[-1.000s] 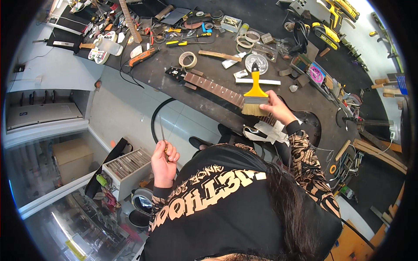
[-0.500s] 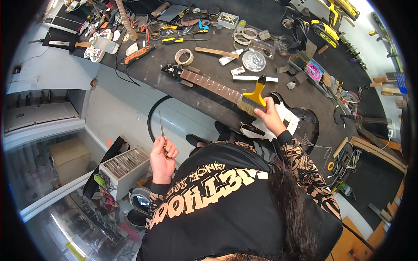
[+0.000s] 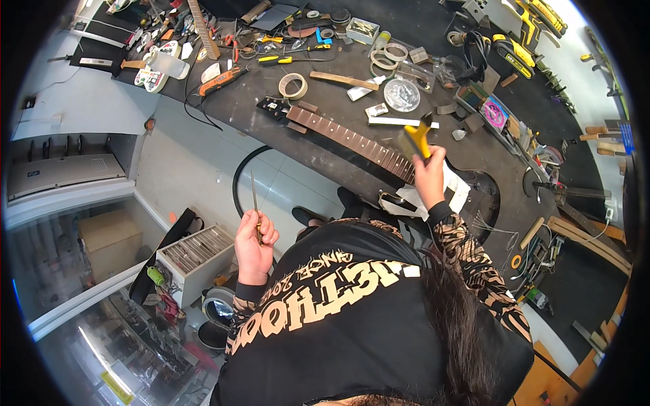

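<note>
A black electric guitar lies across the bench, its brown fretted neck (image 3: 349,140) toward the left and its dark body (image 3: 484,193) at the right. White paper (image 3: 457,192) covers part of the body. My right hand (image 3: 429,177) is closed round a yellow-handled brush (image 3: 419,141), held above the body end of the fretboard; the bristles are blurred. Low over the floor side, away from the bench, my left hand (image 3: 255,247) grips a thin tapered file (image 3: 254,193) pointing up. Fingers hide most of its handle.
Beyond the neck lie a tape roll (image 3: 292,86), a wooden stick (image 3: 344,79), a white strip (image 3: 403,122) and a round clear container (image 3: 401,94). An orange rotary tool (image 3: 224,81) with a cord sits farther left. A drawer box (image 3: 196,257) stands at lower left.
My right hand has lifted the brush off the fretboard and turned it, moving slightly right. My left hand keeps its hold on the file almost unmoved. The view has shifted a little.
</note>
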Available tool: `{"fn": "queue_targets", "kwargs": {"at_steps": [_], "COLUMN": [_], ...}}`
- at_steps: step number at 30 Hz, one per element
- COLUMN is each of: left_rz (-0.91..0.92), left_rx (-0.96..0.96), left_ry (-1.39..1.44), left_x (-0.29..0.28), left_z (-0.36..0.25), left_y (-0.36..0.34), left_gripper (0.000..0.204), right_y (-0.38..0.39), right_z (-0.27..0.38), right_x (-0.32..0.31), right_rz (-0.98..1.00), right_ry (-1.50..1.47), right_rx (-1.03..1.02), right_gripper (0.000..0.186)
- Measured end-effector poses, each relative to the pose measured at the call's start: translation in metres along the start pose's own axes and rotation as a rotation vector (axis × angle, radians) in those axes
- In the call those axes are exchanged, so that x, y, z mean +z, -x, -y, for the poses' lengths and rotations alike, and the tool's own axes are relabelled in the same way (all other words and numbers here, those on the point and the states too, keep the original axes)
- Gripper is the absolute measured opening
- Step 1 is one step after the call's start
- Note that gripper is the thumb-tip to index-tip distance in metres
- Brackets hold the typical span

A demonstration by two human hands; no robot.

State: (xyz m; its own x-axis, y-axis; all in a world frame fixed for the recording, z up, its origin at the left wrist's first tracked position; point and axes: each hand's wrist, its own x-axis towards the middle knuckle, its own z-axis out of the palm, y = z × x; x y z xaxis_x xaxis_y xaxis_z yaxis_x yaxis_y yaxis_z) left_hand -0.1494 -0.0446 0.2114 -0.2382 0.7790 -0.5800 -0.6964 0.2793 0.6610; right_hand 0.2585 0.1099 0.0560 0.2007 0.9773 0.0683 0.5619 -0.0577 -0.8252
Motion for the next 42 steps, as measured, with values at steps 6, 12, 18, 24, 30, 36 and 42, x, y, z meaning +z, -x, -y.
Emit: {"fn": "queue_targets", "kwargs": {"at_steps": [6,12,18,24,30,36,42], "left_rz": [-0.022,-0.021,-0.005,0.016,0.080,0.101,0.122], "left_rx": [-0.001,-0.005,-0.029,0.016,0.023,0.093,0.139], "left_ry": [0.025,0.043,0.017,0.043,0.106,-0.017,-0.132], "left_x": [-0.010,-0.012,0.002,0.002,0.008,0.022,0.036], "left_z": [0.002,0.007,0.004,0.000,0.002,0.004,0.004], "left_y": [0.005,0.006,0.002,0.007,0.005,0.009,0.009], "left_gripper": [0.017,0.016,0.014,0.013,0.009,0.011,0.009], "right_y": [0.003,-0.048,-0.143,-0.174,-0.157,-0.073,0.030], "right_z": [0.005,-0.014,-0.055,-0.050,-0.055,0.044,0.210], "right_x": [-0.006,0.011,0.058,0.075,0.053,0.078,0.083], "right_rz": [0.202,-0.111,0.014,0.161,-0.052,0.019,1.082], "right_ry": [-0.160,-0.029,-0.205,-0.428,0.124,-0.143,-0.805], "right_rx": [0.150,0.015,0.087,0.219,-0.121,-0.174,0.132], "right_gripper": [0.043,0.044,0.050,0.055,0.058,0.048,0.030]}}
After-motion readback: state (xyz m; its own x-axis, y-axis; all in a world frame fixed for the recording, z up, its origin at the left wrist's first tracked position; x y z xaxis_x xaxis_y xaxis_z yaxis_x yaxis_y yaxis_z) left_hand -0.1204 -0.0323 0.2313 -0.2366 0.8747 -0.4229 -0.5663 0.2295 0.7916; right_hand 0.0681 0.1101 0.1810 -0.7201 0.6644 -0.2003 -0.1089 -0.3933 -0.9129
